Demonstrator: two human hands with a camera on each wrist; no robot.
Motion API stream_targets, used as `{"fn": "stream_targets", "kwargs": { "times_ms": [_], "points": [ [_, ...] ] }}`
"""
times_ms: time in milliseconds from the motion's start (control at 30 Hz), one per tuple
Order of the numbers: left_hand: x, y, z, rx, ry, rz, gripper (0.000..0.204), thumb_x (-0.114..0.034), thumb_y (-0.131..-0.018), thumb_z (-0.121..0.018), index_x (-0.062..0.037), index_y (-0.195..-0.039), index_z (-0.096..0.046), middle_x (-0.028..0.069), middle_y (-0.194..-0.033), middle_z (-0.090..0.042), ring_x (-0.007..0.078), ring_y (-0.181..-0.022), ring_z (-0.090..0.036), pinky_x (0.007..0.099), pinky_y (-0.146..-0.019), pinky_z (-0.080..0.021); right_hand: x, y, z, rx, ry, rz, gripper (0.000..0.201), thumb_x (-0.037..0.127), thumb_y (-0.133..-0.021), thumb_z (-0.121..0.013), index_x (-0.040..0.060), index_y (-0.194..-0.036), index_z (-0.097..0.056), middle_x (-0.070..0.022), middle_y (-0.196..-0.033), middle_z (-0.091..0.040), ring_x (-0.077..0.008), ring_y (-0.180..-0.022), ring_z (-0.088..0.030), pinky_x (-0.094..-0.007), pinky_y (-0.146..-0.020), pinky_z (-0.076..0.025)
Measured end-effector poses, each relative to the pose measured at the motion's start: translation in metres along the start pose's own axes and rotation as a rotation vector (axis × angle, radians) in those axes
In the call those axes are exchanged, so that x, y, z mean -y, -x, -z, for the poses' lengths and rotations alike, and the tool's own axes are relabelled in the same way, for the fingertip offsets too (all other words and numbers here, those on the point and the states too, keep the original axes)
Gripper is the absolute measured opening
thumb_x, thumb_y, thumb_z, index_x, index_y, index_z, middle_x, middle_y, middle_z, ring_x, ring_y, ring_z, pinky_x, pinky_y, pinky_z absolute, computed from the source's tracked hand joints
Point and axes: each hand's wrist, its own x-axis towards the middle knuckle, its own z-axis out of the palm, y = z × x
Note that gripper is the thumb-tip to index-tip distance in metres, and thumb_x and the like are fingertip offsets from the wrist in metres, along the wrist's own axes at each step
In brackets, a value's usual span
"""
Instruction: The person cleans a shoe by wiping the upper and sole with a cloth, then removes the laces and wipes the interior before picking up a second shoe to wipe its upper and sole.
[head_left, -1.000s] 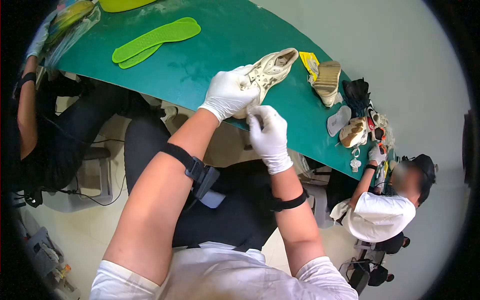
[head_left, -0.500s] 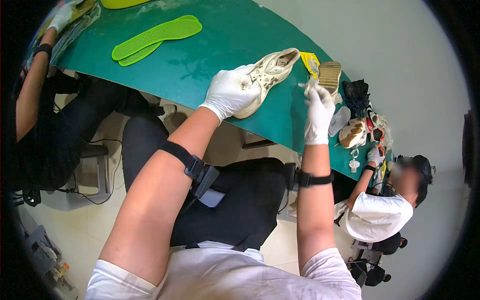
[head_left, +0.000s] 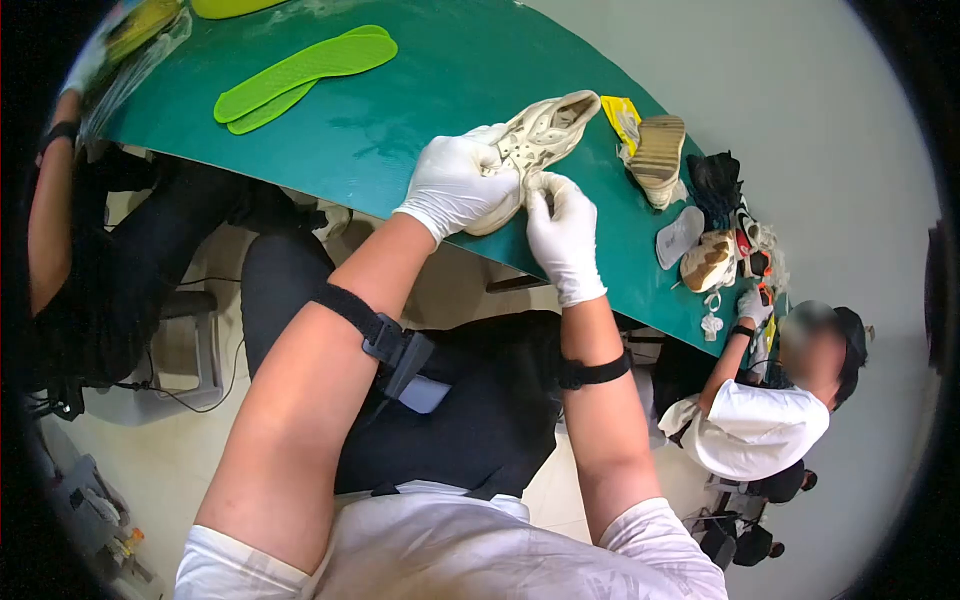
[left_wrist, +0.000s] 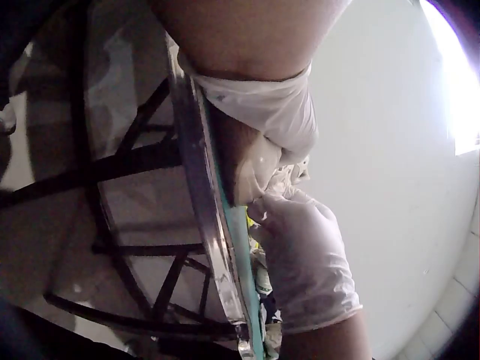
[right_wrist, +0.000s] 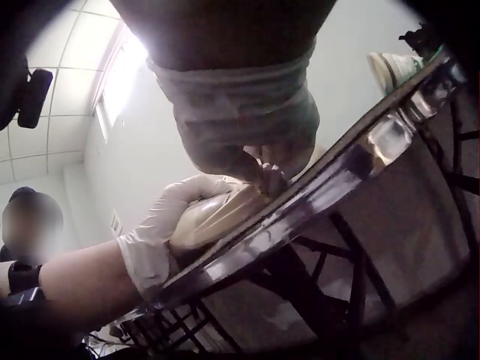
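Note:
A worn off-white shoe (head_left: pixel 545 135) lies on the green table, its opening facing the back right and its other end near the front edge. My gloved left hand (head_left: pixel 460 185) grips it from the left, covering part of the upper. Against the shoe's right side, my gloved right hand (head_left: pixel 565 235) has its thumb and fingers pinched together on the edge. In the left wrist view, the right hand's fingertips (left_wrist: pixel 262 206) touch the shoe (left_wrist: pixel 251 169). The right wrist view shows the left hand (right_wrist: pixel 161 225) around the shoe (right_wrist: pixel 214 217); whether the right fingers also hold something small is hidden.
Green insoles (head_left: pixel 305 75) lie at the back left. To the right are an upturned shoe (head_left: pixel 658 160), a yellow packet (head_left: pixel 622 120), a pale insole (head_left: pixel 680 238), a black item (head_left: pixel 715 185) and more shoes (head_left: pixel 708 262). People sit at both sides of the table.
From the near end of the shoe, my right hand swung out right toward the upturned shoe, then came back left to the gripped shoe's side. My left hand keeps its grip.

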Motion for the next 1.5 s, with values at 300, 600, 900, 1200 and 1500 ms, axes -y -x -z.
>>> {"fn": "stream_targets", "kwargs": {
  "times_ms": [300,600,900,1200,1500],
  "points": [
    [0.008,0.000,-0.001,0.014,-0.020,-0.002,0.031,-0.036,-0.078,-0.073,-0.0062,-0.085,-0.080,0.0235,-0.133,-0.067,0.0337,-0.122,-0.069,0.0330,-0.099,-0.056,0.047,0.057,-0.013,0.127,-0.040,0.285,0.010,0.002,-0.087,-0.069,0.0059,-0.096,-0.069,-0.0155,-0.089,-0.068,-0.0396,-0.084,-0.068,-0.0465,-0.074,-0.056],
    [0.000,0.001,0.000,0.018,0.016,0.020,0.025,-0.023,-0.083,-0.075,0.0010,-0.086,-0.079,0.0289,-0.133,-0.067,0.0325,-0.127,-0.068,0.0313,-0.101,-0.054,0.001,-0.022,0.059,-0.106,-0.504,-0.293,0.012,0.008,-0.097,-0.063,0.0006,-0.093,-0.072,-0.0035,-0.084,-0.072,-0.0104,-0.074,-0.064,-0.0247,-0.069,-0.050],
    [0.006,0.000,-0.004,0.012,-0.024,-0.029,0.027,-0.030,-0.078,-0.072,-0.0035,-0.079,-0.078,0.0249,-0.130,-0.068,0.0343,-0.118,-0.070,0.0348,-0.095,-0.058,-0.042,-0.073,0.017,-0.112,0.076,0.018,0.017,0.015,-0.090,-0.071,0.0010,-0.099,-0.076,-0.0200,-0.089,-0.075,-0.0317,-0.080,-0.074,-0.0413,-0.074,-0.058],
    [-0.002,-0.002,-0.001,0.031,-0.019,-0.010,0.026,-0.025,-0.082,-0.075,0.0003,-0.084,-0.079,0.0274,-0.131,-0.068,0.0322,-0.124,-0.070,0.0321,-0.098,-0.055,0.002,-0.013,0.015,0.135,-0.065,0.018,0.011,0.010,-0.087,-0.070,0.0026,-0.094,-0.074,-0.0197,-0.089,-0.073,-0.0347,-0.075,-0.071,-0.0409,-0.071,-0.057],
    [0.003,0.001,0.000,0.025,0.016,0.038,0.029,-0.027,-0.086,-0.074,0.0015,-0.080,-0.076,0.0253,-0.138,-0.066,0.0306,-0.120,-0.072,0.0310,-0.095,-0.056,0.050,0.038,-0.012,-0.014,0.026,0.103,0.004,0.003,-0.087,-0.068,0.0052,-0.091,-0.067,-0.0190,-0.089,-0.069,-0.0422,-0.086,-0.068,-0.0488,-0.078,-0.056]
  ]
}}
